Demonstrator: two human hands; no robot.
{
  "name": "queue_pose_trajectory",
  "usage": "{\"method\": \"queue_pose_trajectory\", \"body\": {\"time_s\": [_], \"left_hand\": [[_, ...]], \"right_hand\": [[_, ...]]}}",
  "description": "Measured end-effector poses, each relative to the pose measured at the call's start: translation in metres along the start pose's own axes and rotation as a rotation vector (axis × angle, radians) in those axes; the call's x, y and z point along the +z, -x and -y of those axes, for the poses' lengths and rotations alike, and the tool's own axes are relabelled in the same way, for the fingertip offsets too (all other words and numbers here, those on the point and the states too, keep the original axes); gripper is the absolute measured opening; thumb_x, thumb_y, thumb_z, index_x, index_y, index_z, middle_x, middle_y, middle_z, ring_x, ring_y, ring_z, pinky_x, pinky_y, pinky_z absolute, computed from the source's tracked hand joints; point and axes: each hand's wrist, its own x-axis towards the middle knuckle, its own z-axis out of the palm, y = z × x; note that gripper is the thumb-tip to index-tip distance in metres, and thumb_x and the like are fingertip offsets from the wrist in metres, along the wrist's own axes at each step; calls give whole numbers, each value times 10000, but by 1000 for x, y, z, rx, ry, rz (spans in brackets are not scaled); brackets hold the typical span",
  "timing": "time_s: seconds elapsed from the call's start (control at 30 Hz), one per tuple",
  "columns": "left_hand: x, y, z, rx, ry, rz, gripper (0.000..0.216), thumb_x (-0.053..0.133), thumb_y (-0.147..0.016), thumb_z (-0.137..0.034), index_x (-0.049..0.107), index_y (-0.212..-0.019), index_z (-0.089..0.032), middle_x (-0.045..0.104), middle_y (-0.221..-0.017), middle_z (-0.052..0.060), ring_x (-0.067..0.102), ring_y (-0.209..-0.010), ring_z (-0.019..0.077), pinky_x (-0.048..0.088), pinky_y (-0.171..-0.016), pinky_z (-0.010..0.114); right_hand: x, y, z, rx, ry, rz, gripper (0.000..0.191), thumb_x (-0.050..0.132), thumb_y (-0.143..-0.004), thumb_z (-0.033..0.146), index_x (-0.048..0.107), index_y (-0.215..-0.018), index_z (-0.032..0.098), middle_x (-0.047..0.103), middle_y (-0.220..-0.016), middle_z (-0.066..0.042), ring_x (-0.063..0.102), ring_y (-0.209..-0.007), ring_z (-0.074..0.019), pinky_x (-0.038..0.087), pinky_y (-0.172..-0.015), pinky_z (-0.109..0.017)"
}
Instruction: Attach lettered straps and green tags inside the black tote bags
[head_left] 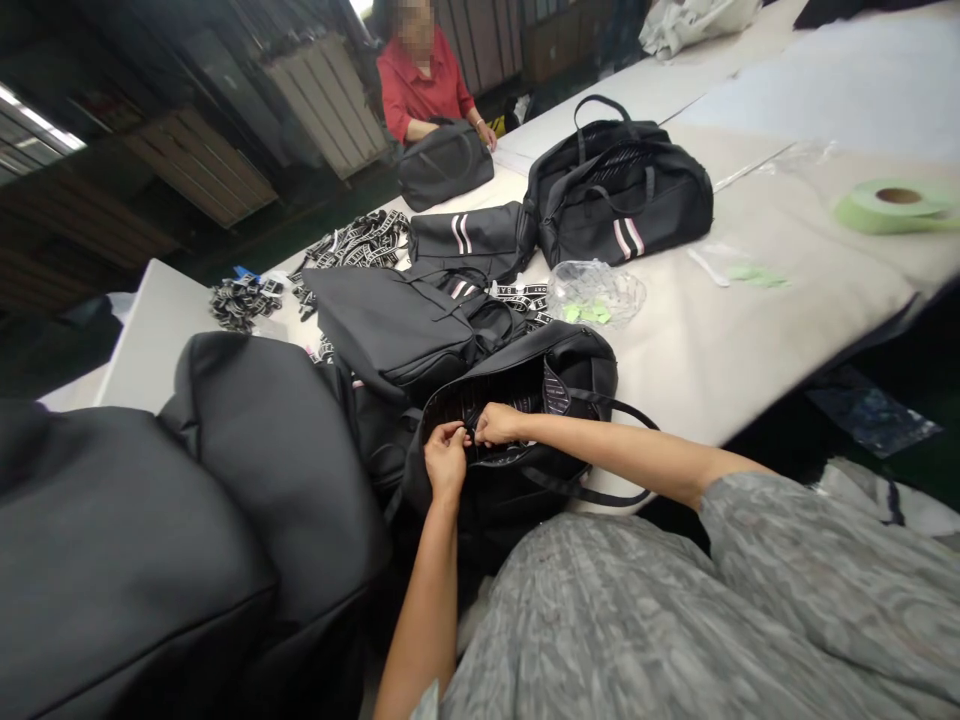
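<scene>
An unzipped black duffel bag point(592, 350) with a striped, printed lining lies at the table's near edge, its mouth facing up. Over its left end, my left hand point(445, 458) pinches at the rim or something small there. My right hand point(496, 424) reaches across the opening from the right, fingers curled and close to the left fingertips. What the fingers grip is too small and dark to make out. One carry handle point(626, 410) loops out over the right side of the bag.
Large black bags point(277, 440) are heaped at left. Behind lie more black bags point(622, 190), patterned straps point(360, 240), a clear plastic bag with green pieces point(596, 293) and a green tape roll point(892, 207) on the table point(750, 340). Across it, a person in red point(431, 85) handles a bag.
</scene>
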Motion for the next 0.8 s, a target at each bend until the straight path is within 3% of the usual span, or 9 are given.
{"method": "queue_pose_trajectory", "body": {"time_s": [0.2,0.6,0.7,0.8], "left_hand": [[1,3,2,12,85,11,166,575,-754,-221,644,-873,-129,669,-750,43,649,-641,144,538,-667,275],[1,10,8,87,158,-18,159,594,-741,-249,669,-834,-145,674,-760,42,625,-630,139,512,-646,264],[2,10,6,57,192,-30,156,620,-715,-243,673,-818,-139,671,-737,38,622,-609,134,507,-635,260],[1,9,4,3,228,-21,166,647,-688,-232,671,-817,-130,664,-710,31,618,-590,129,508,-624,258]], "right_hand": [[3,-4,-2,16,-106,-39,170,598,-761,221,750,-821,174,698,-706,-4,526,-495,-52,305,-422,-150],[2,7,6,27,-208,-98,148,600,-738,162,743,-772,141,634,-597,3,474,-456,-54,307,-423,-161],[-1,28,11,53,-244,-151,101,668,-738,191,724,-771,114,615,-559,7,486,-472,-64,341,-455,-165],[-24,80,-13,78,-250,-217,187,693,-768,271,694,-735,87,577,-502,26,496,-501,-72,345,-494,-166]]}}
